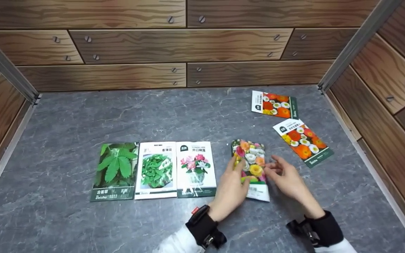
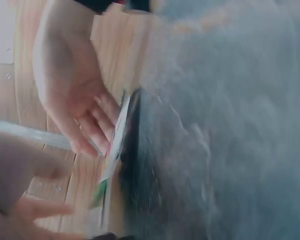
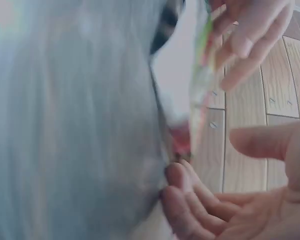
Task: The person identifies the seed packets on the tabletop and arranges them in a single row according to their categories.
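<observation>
A seed packet with many-coloured flowers (image 1: pixel 255 160) and a white label at its near end lies between the two hands. My left hand (image 1: pixel 232 188) is over the packet's left side, fingers stretched along its printed face and thumb apart near the label. At the right edge is my right hand (image 1: pixel 288 181), its loosely bent fingertips close to the packet and its thumb spread away in the right wrist view. Seen nearly edge-on in the left wrist view, the packet (image 2: pixel 119 130) has a dark shadow under it. Motion blurs both wrist views.
Left of the hands stand three packets in a row: green leaf (image 1: pixel 116 172), potted herb (image 1: pixel 156 172) and pink flowers (image 1: pixel 196 154). Two orange-flower packets (image 1: pixel 274 104) lie askew at the back right. Wood-patterned walls (image 1: pixel 181 45) enclose the grey marbled tabletop (image 1: pixel 146 116).
</observation>
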A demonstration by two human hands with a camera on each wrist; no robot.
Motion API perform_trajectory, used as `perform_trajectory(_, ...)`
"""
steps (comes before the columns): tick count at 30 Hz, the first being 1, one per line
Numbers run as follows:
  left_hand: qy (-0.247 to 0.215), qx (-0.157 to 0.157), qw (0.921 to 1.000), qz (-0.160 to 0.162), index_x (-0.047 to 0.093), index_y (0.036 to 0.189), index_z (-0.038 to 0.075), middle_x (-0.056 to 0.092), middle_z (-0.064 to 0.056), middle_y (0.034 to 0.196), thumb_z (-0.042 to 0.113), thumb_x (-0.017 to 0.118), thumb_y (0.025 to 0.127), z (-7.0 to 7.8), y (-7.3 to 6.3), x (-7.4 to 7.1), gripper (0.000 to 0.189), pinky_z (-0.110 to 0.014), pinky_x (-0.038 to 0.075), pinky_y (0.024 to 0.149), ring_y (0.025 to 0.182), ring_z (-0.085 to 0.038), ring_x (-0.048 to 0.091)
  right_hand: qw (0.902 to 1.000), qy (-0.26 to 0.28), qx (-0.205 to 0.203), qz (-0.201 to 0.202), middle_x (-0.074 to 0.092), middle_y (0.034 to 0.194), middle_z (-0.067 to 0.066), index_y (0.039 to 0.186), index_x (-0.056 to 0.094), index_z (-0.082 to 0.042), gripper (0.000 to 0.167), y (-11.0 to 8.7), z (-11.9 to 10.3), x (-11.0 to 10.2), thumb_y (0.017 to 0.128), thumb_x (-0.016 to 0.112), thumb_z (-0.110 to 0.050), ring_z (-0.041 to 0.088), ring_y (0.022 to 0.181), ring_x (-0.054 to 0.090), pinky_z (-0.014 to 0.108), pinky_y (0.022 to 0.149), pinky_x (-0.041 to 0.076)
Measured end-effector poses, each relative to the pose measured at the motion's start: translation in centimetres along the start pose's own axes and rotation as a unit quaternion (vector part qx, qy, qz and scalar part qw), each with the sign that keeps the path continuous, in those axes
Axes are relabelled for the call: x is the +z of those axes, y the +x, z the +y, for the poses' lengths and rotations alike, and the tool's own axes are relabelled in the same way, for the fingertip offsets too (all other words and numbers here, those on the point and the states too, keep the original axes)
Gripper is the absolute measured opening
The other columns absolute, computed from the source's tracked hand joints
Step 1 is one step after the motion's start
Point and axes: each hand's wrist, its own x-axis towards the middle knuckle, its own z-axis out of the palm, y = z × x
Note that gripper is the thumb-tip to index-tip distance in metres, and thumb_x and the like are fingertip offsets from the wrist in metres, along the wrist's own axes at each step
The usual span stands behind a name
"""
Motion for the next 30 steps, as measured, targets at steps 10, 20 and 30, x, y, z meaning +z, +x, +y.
perform_trajectory(10,-0.21,-0.005,0.9695,0.127,0.048,0.155,0.001,0.049,-0.021,0.158,-0.004,0.061,0.098,-0.2,0.1,-2.2,0.059,-0.048,0.044,0.124,0.146,-0.036,0.053,0.9718,0.226,0.064,0.018,0.061,0.108,-0.007,0.145,0.047,0.006,0.042,1.2,-2.6,0.1,0.107,0.057,-0.009,0.0,0.088,0.062,0.021,0.073,0.059)
perform_trajectory(20,-0.263,-0.03,0.955,0.133,0.061,0.143,0.001,0.073,-0.019,0.118,0.006,0.064,0.102,-2.7,1.0,-5.0,0.042,-0.017,0.041,0.057,0.066,-0.003,0.053,0.9824,0.186,-0.008,0.021,0.069,0.087,-0.011,0.141,0.051,0.007,0.041,1.9,-3.7,0.7,0.104,0.062,-0.007,0.002,0.075,0.064,0.019,0.067,0.059)
perform_trajectory(30,-0.215,-0.048,0.9631,0.155,0.069,0.135,0.003,0.078,-0.015,0.113,0.006,0.07,0.098,-3.1,1.3,-5.9,0.038,-0.017,0.047,0.059,0.067,-0.004,0.057,0.9835,0.17,-0.042,-0.046,0.066,0.091,-0.002,0.159,0.031,0.006,0.066,1.3,-3.7,0.6,0.102,0.063,-0.005,0.003,0.079,0.068,0.024,0.069,0.063)
